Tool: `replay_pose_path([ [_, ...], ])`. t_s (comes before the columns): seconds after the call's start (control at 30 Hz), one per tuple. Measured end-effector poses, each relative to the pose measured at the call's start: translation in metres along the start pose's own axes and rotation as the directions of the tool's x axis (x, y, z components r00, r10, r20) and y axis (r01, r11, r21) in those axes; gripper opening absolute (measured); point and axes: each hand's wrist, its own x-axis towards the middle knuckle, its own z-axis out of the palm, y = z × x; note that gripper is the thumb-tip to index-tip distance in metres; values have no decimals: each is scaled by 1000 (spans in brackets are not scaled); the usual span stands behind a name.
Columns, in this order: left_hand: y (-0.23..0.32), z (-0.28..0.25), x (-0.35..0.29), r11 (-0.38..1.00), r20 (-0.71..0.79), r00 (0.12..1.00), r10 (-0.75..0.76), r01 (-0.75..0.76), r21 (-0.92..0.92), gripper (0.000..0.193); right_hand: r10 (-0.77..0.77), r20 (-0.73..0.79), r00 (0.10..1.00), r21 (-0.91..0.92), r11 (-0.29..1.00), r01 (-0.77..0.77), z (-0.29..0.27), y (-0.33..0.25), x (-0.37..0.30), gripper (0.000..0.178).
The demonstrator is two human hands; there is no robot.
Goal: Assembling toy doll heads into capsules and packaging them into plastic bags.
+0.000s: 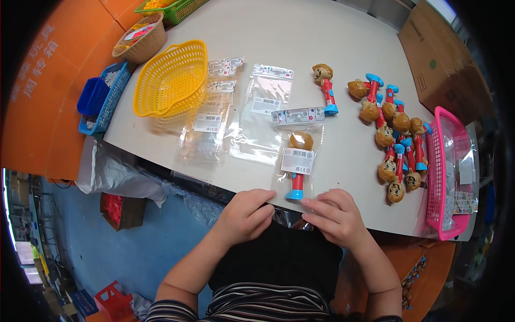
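Observation:
In front of me at the table's near edge lies a clear plastic bag (280,174) with a printed header and a white label. Inside it is a toy figure (297,182) with a brown head, red body and blue base, the base toward me. My left hand (244,214) is closed, thumb and forefinger pinching the bag's lower left corner. My right hand (337,217) has its fingers bent together at the bag's lower right edge, just beside the blue base. A single loose toy figure (327,90) lies beyond the bag.
Flat clear bags (263,126) lie left of centre, near a yellow basket (140,99). Several toy figures (396,137) are grouped at the right beside a pink basket (437,161). A cardboard box (442,59) stands behind; a blue basket (110,104) and tan basket (153,45) line the left.

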Motion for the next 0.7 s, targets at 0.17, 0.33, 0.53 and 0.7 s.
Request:
replay_pose_path([
  [0.17,4,0,1,998,25,997,68,-68,-3,32,-38,-21,999,-1,999,38,-1,-2,-3,27],
  [0.33,3,2,-4,997,-1,1000,10,-10,-77,29,-3,-11,1000,66,998,3,-3,1,-8,19],
  [0.53,8,2,-3,974,-46,991,-129,118,-196,24,231,-18,973,135,965,-227,-4,-14,-4,19],
  [0.7,10,-1,1,959,-22,983,-182,172,-226,19,431,16,902,213,880,-424,-6,-22,-6,12],
])
